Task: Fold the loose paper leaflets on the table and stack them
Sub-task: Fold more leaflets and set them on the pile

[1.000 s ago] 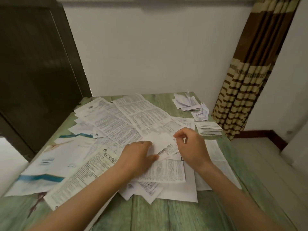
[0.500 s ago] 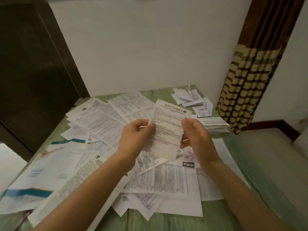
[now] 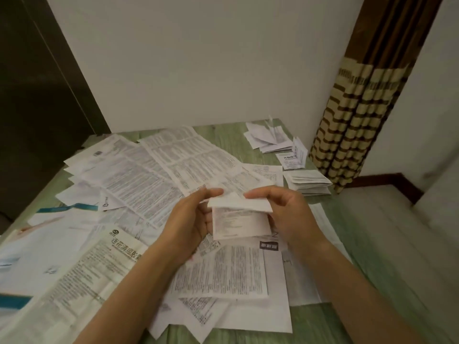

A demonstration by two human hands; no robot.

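Observation:
I hold a small white printed leaflet (image 3: 239, 217) above the table, its top half bent over toward me. My left hand (image 3: 192, 219) pinches its left edge and my right hand (image 3: 285, 212) pinches its right edge near the fold. Under my hands, many loose unfolded leaflets (image 3: 149, 175) cover the green wooden table (image 3: 372, 264). A stack of folded leaflets (image 3: 308, 181) lies at the right edge. Another folded leaflet pile (image 3: 268, 139) sits at the far right corner.
A small folded leaflet (image 3: 291, 158) stands between the two piles. Large glossy sheets with blue bands (image 3: 37, 234) lie at the left. A striped brown curtain (image 3: 360, 108) hangs right of the table, a dark door (image 3: 32, 95) is left, and a white wall is behind.
Both hands lifted one leaflet off the pile, held it up flat, and have now bent its top half over toward me.

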